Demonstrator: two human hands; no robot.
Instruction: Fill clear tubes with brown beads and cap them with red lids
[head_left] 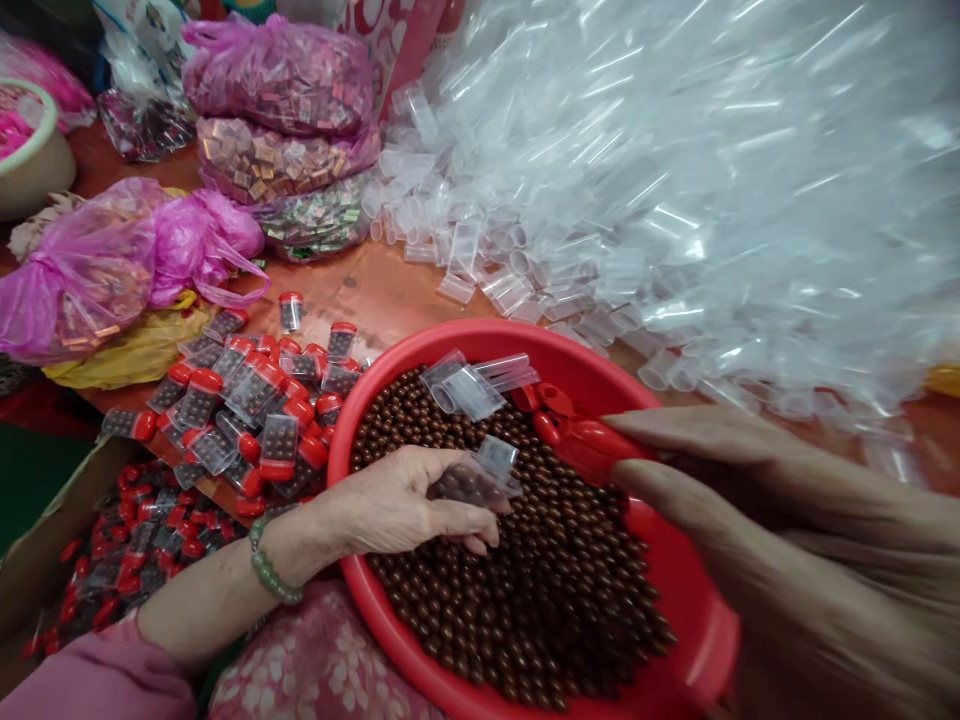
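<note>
My left hand (397,500), with a green bead bracelet at the wrist, reaches over a red basin (349,420) of small brown balls (525,590). Its fingers are wrapped around clear plastic tubes (465,480), with brown balls showing through. From the right, my right hand (795,530) comes in close and partly blurred, its thumb and fingertip pinching a red cap (600,440) at the basin's inner side. More red caps (547,400) lie beside it. Several empty clear tubes (469,385) rest on the balls near the far rim.
Filled tubes with red caps (277,440) are heaped left of the basin, with more in a cardboard box (56,520) below. A large pile of clear tubes (675,200) covers the back right. Pink bags (289,80) of small wrapped pieces stand at the back left.
</note>
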